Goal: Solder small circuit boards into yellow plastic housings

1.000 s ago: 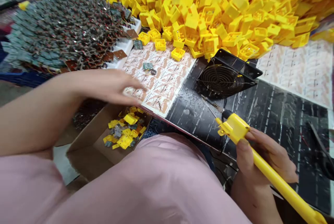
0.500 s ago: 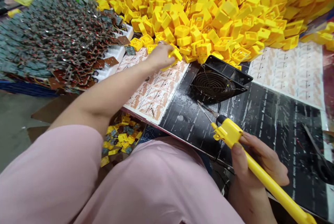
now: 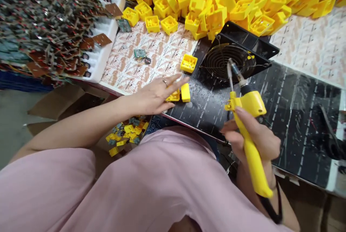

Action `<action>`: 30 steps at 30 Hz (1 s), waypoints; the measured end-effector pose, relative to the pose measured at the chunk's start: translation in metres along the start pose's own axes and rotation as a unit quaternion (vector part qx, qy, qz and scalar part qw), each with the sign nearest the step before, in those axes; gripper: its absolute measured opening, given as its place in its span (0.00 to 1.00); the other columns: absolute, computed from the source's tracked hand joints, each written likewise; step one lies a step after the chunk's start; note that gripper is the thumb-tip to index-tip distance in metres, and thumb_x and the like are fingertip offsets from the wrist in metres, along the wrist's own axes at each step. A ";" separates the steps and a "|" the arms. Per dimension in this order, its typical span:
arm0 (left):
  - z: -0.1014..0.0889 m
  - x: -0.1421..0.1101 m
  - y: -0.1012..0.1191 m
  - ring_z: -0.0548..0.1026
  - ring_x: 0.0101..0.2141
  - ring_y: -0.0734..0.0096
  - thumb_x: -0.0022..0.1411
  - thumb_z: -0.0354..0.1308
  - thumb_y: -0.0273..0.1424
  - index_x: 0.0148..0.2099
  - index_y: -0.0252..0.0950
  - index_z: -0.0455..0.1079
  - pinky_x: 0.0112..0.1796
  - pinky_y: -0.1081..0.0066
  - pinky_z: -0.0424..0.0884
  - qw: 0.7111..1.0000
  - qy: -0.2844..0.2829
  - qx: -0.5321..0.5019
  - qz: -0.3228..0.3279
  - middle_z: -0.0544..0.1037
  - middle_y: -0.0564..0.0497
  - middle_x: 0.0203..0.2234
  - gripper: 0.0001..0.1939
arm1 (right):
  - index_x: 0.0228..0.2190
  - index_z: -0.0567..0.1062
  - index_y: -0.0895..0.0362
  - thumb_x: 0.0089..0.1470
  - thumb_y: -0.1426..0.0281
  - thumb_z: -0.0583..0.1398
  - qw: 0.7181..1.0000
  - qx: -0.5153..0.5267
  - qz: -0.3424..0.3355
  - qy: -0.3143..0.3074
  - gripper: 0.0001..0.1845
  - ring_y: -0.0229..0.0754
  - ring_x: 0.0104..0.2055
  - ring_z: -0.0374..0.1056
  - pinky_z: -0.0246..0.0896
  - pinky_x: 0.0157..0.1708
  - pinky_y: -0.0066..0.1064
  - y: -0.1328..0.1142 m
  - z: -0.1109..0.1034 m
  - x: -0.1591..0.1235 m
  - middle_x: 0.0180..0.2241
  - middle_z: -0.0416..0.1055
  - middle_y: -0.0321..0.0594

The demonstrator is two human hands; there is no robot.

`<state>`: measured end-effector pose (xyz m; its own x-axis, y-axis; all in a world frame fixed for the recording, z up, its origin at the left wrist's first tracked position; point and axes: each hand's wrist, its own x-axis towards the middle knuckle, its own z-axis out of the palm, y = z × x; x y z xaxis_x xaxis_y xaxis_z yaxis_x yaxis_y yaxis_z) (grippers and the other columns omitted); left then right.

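Left hand (image 3: pixel 154 98) spread, yellow plastic frames (image 3: pixel 185 92) just beside it, right hand (image 3: pixel 263 141) gripping soldering iron (image 3: pixel 250 104)

In front of me on the left, a heap of wired circuit boards (image 3: pixel 45 19) spills up against a white tray (image 3: pixel 109 37), blue crate (image 3: pixel 18 82) under its edge. Printed paper sheets (image 3: pixel 129 60) lie just beside the tray. To their right I see a black bench mat (image 3: pixel 294 123) with a black-framed cooling fan (image 3: pixel 216 62) on it. Lower left, an open cardboard box (image 3: pixel 54 105) with yellow and green scraps (image 3: pixel 127 134).
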<state>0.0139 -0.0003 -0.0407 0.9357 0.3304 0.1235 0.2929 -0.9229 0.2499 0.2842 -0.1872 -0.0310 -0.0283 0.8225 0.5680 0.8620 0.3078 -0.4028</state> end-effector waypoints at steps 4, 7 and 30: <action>-0.003 -0.016 -0.002 0.76 0.56 0.46 0.68 0.58 0.44 0.74 0.29 0.54 0.55 0.54 0.72 0.994 -0.002 0.034 -0.108 0.76 0.32 0.58 0.41 | 0.48 0.76 0.52 0.64 0.73 0.65 0.995 -0.039 -0.091 -0.018 0.11 0.35 0.30 0.78 0.71 0.34 0.22 -0.012 0.008 0.026 0.33 0.82 0.32; -0.007 -0.021 -0.002 0.79 0.46 0.52 0.68 0.57 0.44 0.72 0.32 0.60 0.51 0.59 0.71 0.988 -0.014 0.055 -0.142 0.82 0.41 0.44 0.37 | 0.48 0.74 0.54 0.63 0.62 0.67 0.994 -0.031 -0.100 -0.039 0.15 0.40 0.39 0.80 0.72 0.40 0.26 -0.017 0.029 0.038 0.40 0.82 0.39; -0.011 -0.030 0.007 0.76 0.56 0.47 0.70 0.55 0.41 0.72 0.33 0.61 0.58 0.52 0.68 0.994 -0.042 0.001 -0.104 0.75 0.38 0.62 0.33 | 0.56 0.66 0.51 0.62 0.72 0.62 0.974 -0.052 -0.146 -0.166 0.22 0.49 0.52 0.75 0.71 0.55 0.44 -0.004 0.028 0.048 0.50 0.78 0.43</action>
<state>-0.0140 -0.0141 -0.0319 0.8679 0.4966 -0.0117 0.4821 -0.8365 0.2603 0.2653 -0.1351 -0.0224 -0.4275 0.8220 0.3762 0.8387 0.5160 -0.1742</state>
